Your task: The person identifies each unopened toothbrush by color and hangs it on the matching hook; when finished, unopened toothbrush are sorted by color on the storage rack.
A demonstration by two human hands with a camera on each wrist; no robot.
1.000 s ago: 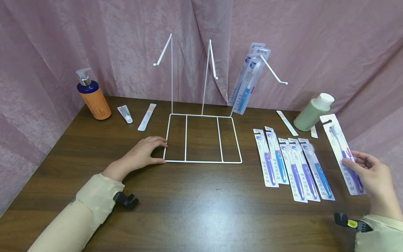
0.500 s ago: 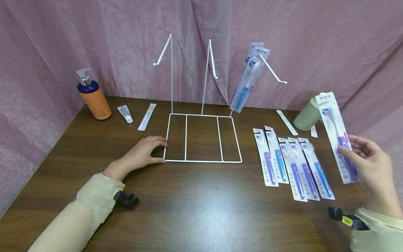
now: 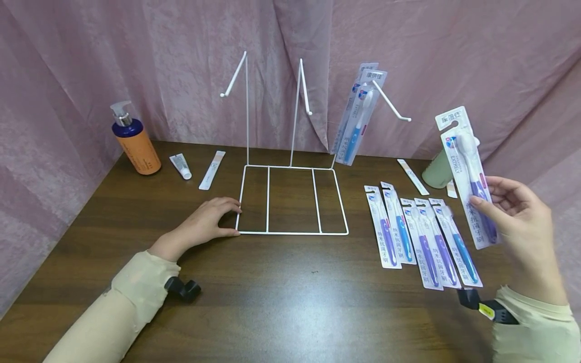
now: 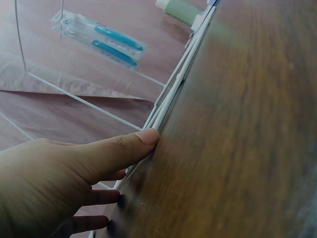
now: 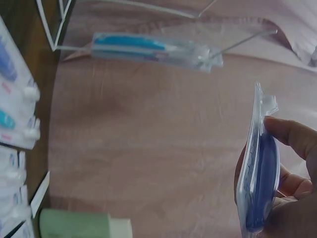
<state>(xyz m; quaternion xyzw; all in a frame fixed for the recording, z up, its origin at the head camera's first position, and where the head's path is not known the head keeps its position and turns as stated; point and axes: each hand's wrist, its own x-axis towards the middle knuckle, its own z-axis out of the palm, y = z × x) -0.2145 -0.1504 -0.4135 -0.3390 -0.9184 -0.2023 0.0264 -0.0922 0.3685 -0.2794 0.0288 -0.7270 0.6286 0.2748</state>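
Observation:
My right hand (image 3: 522,222) holds a packaged toothbrush (image 3: 467,176) with a purple handle, raised upright above the table's right side. In the right wrist view, the thumb and fingers pinch the blister pack (image 5: 260,183) from both sides. My left hand (image 3: 204,222) rests at the front left corner of a white wire rack (image 3: 295,233). Its thumb (image 4: 146,136) touches the wire in the left wrist view. Packaged toothbrushes with blue handles (image 3: 356,123) hang on the rack's right hook (image 3: 391,103). The left hook (image 3: 233,75) and middle hook (image 3: 306,91) carry nothing.
Several packaged toothbrushes (image 3: 426,242) lie right of the rack. A green bottle (image 3: 438,171) stands behind them, partly hidden, beside a slim white packet (image 3: 413,176). At left are an orange pump bottle (image 3: 138,148), a small tube (image 3: 180,166) and another packet (image 3: 212,170). A pink curtain (image 3: 181,75) hangs behind.
My right hand has lifted the packaged toothbrush and moved it leftward, so it now covers part of the green bottle. The left hand has stayed at the rack's corner.

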